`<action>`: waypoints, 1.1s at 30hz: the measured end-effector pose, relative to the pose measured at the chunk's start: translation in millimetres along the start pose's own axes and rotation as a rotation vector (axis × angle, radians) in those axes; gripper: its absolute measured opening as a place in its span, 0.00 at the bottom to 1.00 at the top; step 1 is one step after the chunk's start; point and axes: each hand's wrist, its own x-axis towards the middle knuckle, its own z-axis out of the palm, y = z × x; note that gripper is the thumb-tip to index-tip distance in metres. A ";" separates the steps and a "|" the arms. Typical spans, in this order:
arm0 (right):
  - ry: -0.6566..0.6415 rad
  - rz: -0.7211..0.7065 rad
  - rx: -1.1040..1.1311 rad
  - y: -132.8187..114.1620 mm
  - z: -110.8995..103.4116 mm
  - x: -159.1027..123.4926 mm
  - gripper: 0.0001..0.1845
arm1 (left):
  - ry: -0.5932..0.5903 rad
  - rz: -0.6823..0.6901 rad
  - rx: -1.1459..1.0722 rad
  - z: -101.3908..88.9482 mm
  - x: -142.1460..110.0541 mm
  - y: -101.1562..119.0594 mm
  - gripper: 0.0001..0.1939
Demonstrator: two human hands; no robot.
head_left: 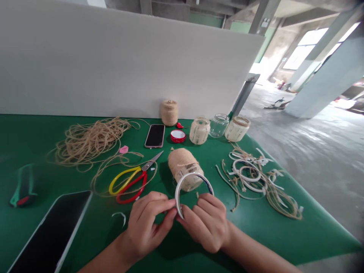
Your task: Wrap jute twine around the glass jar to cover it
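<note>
My left hand (pixel 148 223) and my right hand (pixel 207 223) meet near the table's front edge, both pinching the lower part of a thin white tape ring (pixel 187 182). The ring stands upright between my fingertips. Just behind it lies a glass jar partly wrapped in jute twine (pixel 184 168), tipped on its side. Red and yellow handled scissors (pixel 133 180) lie left of the jar, close to my left hand.
A loose heap of jute twine (pixel 91 142) lies at back left. A phone (pixel 155 135), a red lid (pixel 178 135), a twine ball (pixel 169 112) and three jars (pixel 218 128) stand by the white board. Twine and tape scraps (pixel 256 178) lie right. A tablet (pixel 48 231) is front left.
</note>
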 end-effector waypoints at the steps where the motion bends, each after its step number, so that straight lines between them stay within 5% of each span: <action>1: -0.001 -0.003 -0.002 0.2 0.1 -0.3 0.09 | -0.015 -0.018 -0.032 0.0 1.1 0.2 0.11; 15: 0.017 -0.052 0.006 2.1 -1.1 0.7 0.08 | -0.223 -0.212 -0.301 -3.9 8.7 -2.1 0.05; 23: -0.039 -0.029 -0.020 4.4 1.8 -1.5 0.11 | -0.210 -0.134 -0.230 0.6 2.8 -2.3 0.07; 27: -0.082 0.009 -0.030 5.5 4.0 -2.2 0.10 | -0.100 -0.039 -0.050 3.7 5.7 -6.8 0.07; 30: -0.092 0.008 -0.035 6.1 5.2 -3.5 0.10 | -0.112 0.009 0.322 -6.8 17.1 -15.9 0.12; 33: -0.087 0.001 -0.030 5.3 5.1 -4.4 0.10 | -0.187 -0.244 0.659 -32.5 20.8 -32.5 0.21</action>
